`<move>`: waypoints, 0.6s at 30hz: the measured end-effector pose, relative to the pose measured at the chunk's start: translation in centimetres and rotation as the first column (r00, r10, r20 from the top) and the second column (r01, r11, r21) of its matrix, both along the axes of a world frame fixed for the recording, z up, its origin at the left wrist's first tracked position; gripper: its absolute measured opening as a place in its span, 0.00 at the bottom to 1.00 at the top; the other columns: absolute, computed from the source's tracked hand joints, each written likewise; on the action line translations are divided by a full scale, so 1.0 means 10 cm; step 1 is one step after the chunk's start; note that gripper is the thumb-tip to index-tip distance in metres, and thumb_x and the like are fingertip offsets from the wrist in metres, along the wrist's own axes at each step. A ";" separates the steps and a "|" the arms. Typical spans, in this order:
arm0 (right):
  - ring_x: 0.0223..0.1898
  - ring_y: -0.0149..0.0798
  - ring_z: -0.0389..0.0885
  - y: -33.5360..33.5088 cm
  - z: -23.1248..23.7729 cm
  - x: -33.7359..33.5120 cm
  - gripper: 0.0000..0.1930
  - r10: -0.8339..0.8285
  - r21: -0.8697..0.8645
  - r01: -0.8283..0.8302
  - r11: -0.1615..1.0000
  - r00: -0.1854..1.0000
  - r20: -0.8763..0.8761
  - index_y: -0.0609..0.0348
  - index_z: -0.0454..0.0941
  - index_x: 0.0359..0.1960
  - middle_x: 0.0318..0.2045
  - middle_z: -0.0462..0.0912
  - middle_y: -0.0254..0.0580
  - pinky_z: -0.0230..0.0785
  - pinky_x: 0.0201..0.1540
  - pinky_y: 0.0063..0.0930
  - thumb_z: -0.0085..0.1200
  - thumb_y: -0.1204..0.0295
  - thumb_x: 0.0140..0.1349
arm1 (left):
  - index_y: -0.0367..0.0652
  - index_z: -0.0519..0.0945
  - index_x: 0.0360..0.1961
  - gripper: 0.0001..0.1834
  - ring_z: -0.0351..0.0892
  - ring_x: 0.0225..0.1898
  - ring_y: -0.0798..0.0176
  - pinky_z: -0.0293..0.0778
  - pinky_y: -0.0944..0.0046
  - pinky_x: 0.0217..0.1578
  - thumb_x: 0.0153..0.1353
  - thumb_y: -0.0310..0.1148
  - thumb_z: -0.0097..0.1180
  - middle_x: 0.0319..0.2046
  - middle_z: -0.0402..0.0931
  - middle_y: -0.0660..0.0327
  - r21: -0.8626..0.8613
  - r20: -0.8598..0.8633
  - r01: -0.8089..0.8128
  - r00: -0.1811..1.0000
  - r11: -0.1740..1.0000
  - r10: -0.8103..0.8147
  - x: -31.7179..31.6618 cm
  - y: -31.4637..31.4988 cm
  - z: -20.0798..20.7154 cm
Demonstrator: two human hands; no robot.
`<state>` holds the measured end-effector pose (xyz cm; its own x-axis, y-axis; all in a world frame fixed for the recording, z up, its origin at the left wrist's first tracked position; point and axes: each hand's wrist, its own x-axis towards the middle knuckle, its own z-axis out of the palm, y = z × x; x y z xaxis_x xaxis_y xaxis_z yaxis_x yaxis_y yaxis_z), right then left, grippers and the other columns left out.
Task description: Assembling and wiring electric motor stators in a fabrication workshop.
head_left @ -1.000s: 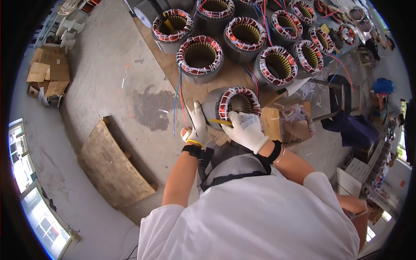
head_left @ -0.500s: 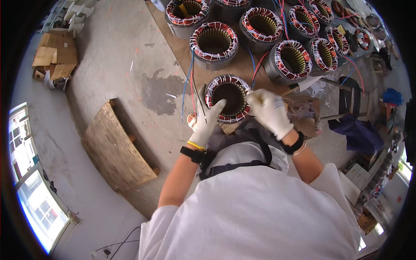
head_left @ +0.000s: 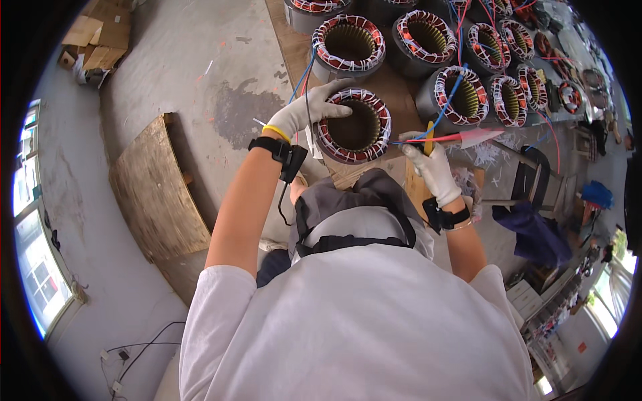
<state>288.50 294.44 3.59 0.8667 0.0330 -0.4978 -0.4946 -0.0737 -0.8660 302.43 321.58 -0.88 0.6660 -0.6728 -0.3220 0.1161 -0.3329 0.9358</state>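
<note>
Left hand (head_left: 309, 110), in a white work glove, resting on the rim of the nearest wound motor stator (head_left: 353, 125) at about its 10 o'clock edge, fingers spread over the red-and-white coil windings, grip loose rather than clamped. Black wrist strap (head_left: 277, 150) and a yellow band just behind the glove. Stator standing upright, bore facing up, on a sheet of brown cardboard (head_left: 384, 90) over the floor, just above the person's head in the view.

Right hand (head_left: 433, 170), also gloved, at 3 o'clock of that stator, grip closed around a yellow-handled tool (head_left: 429, 136); red and blue lead wires (head_left: 435, 137) running past the fist toward 3 o'clock.

More wound stators (head_left: 348, 41) lined up from 12 to 2 o'clock. Slanted wooden board (head_left: 157, 190) at 9 o'clock on the concrete floor; flattened cardboard boxes (head_left: 97, 33) at 11 o'clock.
</note>
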 end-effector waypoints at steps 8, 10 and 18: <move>0.31 0.20 0.73 -0.11 -0.33 0.05 0.09 -0.013 0.046 0.010 0.999 0.997 0.076 0.58 0.79 0.41 0.31 0.78 0.25 0.67 0.34 0.17 0.61 0.71 0.59 | 0.38 0.80 0.38 0.14 0.77 0.41 0.58 0.71 0.57 0.46 0.53 0.35 0.63 0.35 0.79 0.58 0.071 0.525 -0.655 0.666 0.752 0.530 -1.22 0.16 -0.05; 0.31 0.24 0.75 -0.09 -0.29 0.12 0.08 0.117 -0.088 -0.104 0.991 0.982 0.149 0.61 0.80 0.38 0.30 0.80 0.28 0.68 0.36 0.20 0.61 0.74 0.58 | 0.45 0.82 0.30 0.09 0.75 0.35 0.52 0.70 0.54 0.38 0.47 0.35 0.63 0.31 0.77 0.61 0.113 0.844 -0.429 0.518 0.896 0.141 -1.34 -0.08 0.27; 0.32 0.30 0.78 0.11 -0.13 -0.22 0.09 0.178 -0.446 -0.005 0.895 0.921 0.347 0.58 0.81 0.41 0.30 0.82 0.37 0.70 0.37 0.26 0.58 0.75 0.59 | 0.44 0.77 0.29 0.21 0.81 0.22 0.53 0.74 0.56 0.38 0.54 0.53 0.58 0.20 0.79 0.58 0.499 0.725 -0.326 0.665 0.803 -0.180 -1.20 -0.87 -0.02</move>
